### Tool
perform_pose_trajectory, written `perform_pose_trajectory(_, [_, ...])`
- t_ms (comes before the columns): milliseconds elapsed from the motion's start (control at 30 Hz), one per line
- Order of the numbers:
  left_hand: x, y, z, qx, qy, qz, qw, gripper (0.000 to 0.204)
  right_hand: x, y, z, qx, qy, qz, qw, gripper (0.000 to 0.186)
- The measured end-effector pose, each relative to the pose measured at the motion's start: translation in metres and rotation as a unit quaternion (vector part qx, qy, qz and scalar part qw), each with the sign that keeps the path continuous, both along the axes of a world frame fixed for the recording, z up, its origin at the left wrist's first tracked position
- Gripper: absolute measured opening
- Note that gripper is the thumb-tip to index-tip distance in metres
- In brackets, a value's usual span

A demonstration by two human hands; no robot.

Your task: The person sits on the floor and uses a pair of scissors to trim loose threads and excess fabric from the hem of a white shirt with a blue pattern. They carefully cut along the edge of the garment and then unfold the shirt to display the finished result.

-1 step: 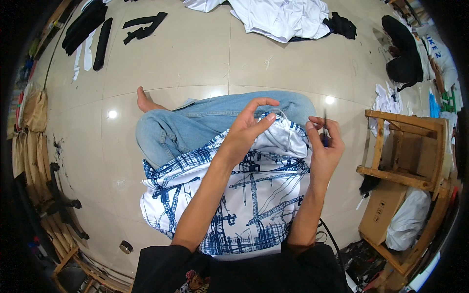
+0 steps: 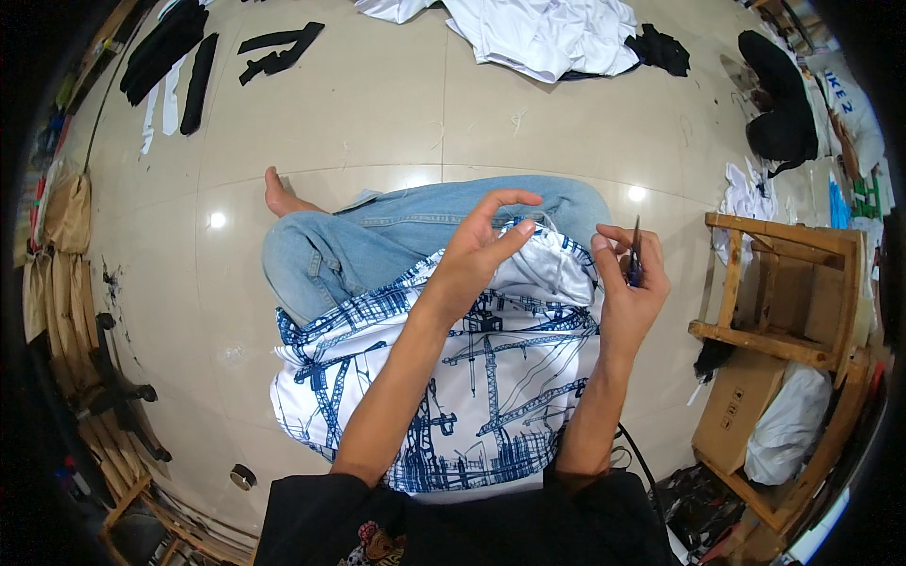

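A white garment (image 2: 491,377) with a dark blue print of cranes and scaffolding is spread over my lap. Its plain white inner side (image 2: 540,272) is turned up at the far right edge. Above that edge is my left hand (image 2: 481,241), thumb and index finger apart, with no held thing visible. A thin white loop of cord or thread (image 2: 549,221) curves up just beside its fingertips. In my right hand (image 2: 630,278), at the garment's right edge, are small dark thread snips (image 2: 635,255), blade pointing away from me. Part of their handle is hidden by the fingers.
White cloth (image 2: 538,38) and black fabric pieces (image 2: 193,85) lie on the tiled floor ahead. To the right stand a wooden stool (image 2: 727,283), a cardboard box (image 2: 736,401) and a white plastic bag (image 2: 793,424). A round dark object (image 2: 243,477) lies at lower left.
The thread snips in my right hand have turned slightly to the right and look sharper now. My left hand and the garment stay nearly the same.
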State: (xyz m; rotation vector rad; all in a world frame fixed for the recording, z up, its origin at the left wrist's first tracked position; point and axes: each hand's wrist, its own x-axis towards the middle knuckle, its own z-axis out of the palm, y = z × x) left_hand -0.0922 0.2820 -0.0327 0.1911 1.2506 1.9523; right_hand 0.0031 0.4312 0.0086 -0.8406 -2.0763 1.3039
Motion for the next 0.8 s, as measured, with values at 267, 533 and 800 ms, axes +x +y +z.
perform_pose_trajectory(267, [0.002, -0.007, 0.003, -0.036, 0.041, -0.015, 0.998, 0.031, -0.03, -0.004, 0.016, -0.016, -0.05, 0.155, 0.986, 0.01])
perform_pose_trajectory(533, [0.0, -0.001, -0.005, 0.037, 0.058, -0.009, 0.998, 0.021, -0.054, 0.009, 0.008, -0.151, -0.056, 0.149, 0.976, 0.018])
perform_pose_trajectory(800, [-0.014, -0.007, 0.0, -0.019, 0.177, -0.019, 0.984, 0.016, -0.056, 0.01, 0.023, -0.1, -0.126, 0.229, 0.96, 0.023])
